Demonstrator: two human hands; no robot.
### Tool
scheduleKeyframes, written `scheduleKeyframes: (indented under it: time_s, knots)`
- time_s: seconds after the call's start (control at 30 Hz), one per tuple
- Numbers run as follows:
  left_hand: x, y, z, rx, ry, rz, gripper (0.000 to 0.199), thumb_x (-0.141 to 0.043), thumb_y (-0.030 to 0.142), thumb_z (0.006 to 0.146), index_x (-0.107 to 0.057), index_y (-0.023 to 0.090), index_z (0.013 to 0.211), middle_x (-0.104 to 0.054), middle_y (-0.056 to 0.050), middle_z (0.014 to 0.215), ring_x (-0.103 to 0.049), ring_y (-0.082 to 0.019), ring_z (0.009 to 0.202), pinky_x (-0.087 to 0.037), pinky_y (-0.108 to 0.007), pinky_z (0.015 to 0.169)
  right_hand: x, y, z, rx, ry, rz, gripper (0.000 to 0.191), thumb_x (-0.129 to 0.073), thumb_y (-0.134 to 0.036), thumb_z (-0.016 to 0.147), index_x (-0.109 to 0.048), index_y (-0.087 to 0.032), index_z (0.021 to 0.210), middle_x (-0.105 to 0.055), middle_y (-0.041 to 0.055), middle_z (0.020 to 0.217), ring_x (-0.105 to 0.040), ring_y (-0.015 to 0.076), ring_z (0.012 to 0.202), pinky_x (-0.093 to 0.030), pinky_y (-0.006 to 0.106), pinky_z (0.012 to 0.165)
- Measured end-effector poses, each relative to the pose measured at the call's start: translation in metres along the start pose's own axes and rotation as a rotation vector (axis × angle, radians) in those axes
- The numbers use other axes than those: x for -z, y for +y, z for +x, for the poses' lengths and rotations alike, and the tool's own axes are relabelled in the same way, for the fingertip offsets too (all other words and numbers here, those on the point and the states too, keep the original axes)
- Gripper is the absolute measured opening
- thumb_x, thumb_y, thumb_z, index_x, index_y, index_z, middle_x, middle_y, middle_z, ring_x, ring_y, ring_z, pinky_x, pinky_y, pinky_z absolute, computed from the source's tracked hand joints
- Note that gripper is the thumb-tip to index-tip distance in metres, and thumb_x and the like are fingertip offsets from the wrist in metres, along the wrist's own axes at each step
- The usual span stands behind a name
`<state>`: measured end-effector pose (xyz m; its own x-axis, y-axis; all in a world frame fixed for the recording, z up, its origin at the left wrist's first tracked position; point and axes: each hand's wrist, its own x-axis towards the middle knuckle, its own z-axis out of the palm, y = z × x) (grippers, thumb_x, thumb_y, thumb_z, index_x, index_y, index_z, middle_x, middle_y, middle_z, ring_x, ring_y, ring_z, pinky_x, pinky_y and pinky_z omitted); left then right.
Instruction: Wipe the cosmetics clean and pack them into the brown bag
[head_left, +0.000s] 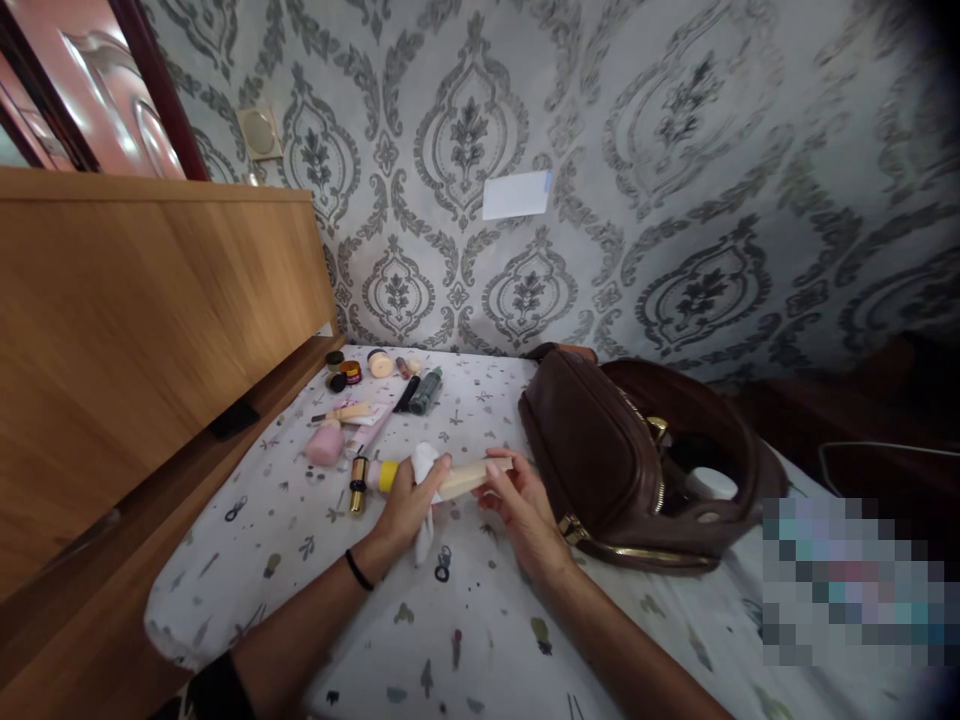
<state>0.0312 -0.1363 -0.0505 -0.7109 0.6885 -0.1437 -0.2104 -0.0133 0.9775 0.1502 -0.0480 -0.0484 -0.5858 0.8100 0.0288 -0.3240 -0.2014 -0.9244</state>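
Observation:
My left hand [405, 508] is closed on a white cloth [424, 535], which wraps one end of a pale cream-coloured tube [466, 478]. My right hand [521, 505] pinches the tube's flat far end between thumb and fingers. Beyond my left hand, partly hidden by it, shows a yellow and lilac container [384, 475]. Beside that is a small gold and black bottle [358, 485]. A pink rounded item [325, 443] and a pink tube [369, 430] lie a little farther off.
A brown leather bag [592, 450] stands open at right, a white lid [711, 484] inside. Small jars [350, 372], a peach-coloured jar [380, 363] and a dark green bottle [427, 390] sit near the wall. A wooden panel [165, 330] borders the patterned sheet [300, 575] at left.

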Motion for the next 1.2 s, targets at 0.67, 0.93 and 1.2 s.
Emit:
scheduleKeyframes:
  time_s: [0.67, 0.93, 1.2]
  knots:
    - [-0.005, 0.021, 0.003, 0.369, -0.230, -0.238, 0.034, -0.058, 0.048, 0.088, -0.058, 0.015, 0.096, -0.067, -0.002, 0.064, -0.062, -0.013, 0.042, -0.026, -0.016, 0.029, 0.005, -0.002, 0.004, 0.025, -0.130, 0.124, 0.049, -0.076, -0.041, 0.075, -0.066, -0.027, 0.121, -0.066, 0.0049, 0.109, -0.059, 0.0177, 0.089, -0.053, 0.028, 0.070]
    - [-0.003, 0.026, -0.001, 0.390, -0.187, -0.170, 0.046, -0.040, 0.062, 0.094, -0.054, 0.018, 0.090, -0.059, 0.003, 0.048, -0.050, -0.009, 0.028, -0.021, -0.014, 0.026, 0.009, -0.027, -0.001, 0.223, -0.175, -0.256, 0.034, -0.071, -0.045, 0.079, -0.071, -0.019, 0.100, -0.064, 0.0010, 0.076, -0.055, 0.0117, 0.063, -0.045, 0.021, 0.051]
    - [-0.011, 0.018, -0.025, 0.204, -0.398, -0.071, 0.054, -0.062, 0.070, 0.073, -0.055, 0.019, 0.088, -0.063, 0.001, 0.046, -0.042, -0.006, 0.028, -0.024, -0.014, 0.031, 0.032, -0.061, -0.031, 0.210, -0.182, -0.340, 0.032, -0.065, -0.048, 0.086, -0.065, -0.016, 0.079, -0.063, -0.0003, 0.056, -0.059, 0.0111, 0.048, -0.047, 0.021, 0.047]
